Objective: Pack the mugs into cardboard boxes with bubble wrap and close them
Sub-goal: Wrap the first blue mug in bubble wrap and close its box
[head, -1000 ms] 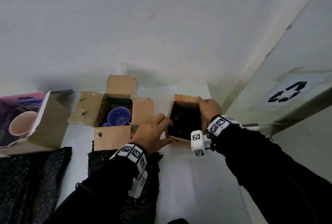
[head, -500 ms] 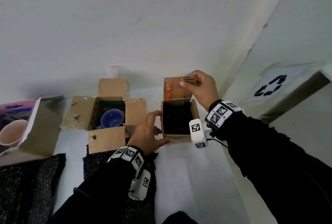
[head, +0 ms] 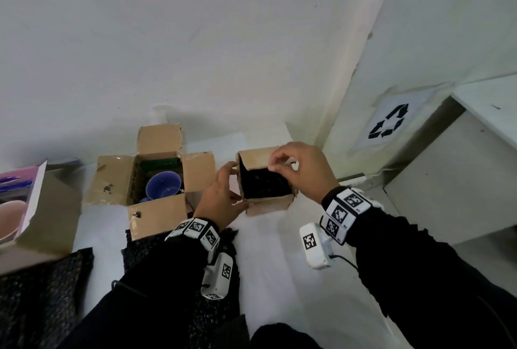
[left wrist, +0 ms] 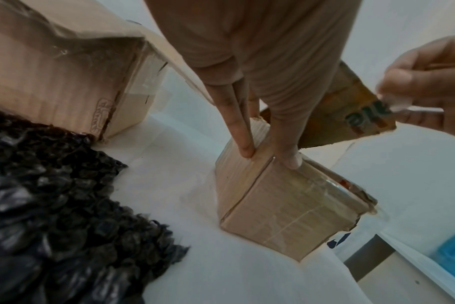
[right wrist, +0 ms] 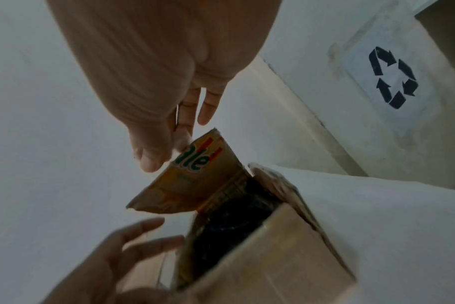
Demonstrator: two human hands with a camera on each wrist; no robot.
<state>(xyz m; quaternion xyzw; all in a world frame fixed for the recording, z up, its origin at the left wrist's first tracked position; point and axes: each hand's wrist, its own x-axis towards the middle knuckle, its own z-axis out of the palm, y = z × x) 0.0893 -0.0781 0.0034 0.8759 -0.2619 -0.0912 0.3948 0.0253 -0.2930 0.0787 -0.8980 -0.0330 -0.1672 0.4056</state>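
A small cardboard box (head: 268,206) stands on the white table (head: 279,264), lined with black bubble wrap (head: 264,186); no mug shows inside it. My right hand (head: 275,165) pinches the far flap (head: 256,158) and tilts it over the opening. The right wrist view shows thumb and fingers (right wrist: 148,162) on the printed flap (right wrist: 195,176). My left hand (head: 235,185) braces the box's near-left corner with straight fingers (left wrist: 243,148). A larger open box (head: 156,217) to the left holds a blue mug (head: 163,186).
At the far left, another box (head: 47,225) lies on its side beside a pink mug (head: 11,217). Black bubble wrap sheets (head: 42,298) lie along the near edge. The wall stands close behind, and a bin with a recycling sign (head: 389,121) is on the right.
The right hand, which held the far flap upright half a second ago, has brought it down toward me over the opening. The left hand has stayed at the box's left corner.
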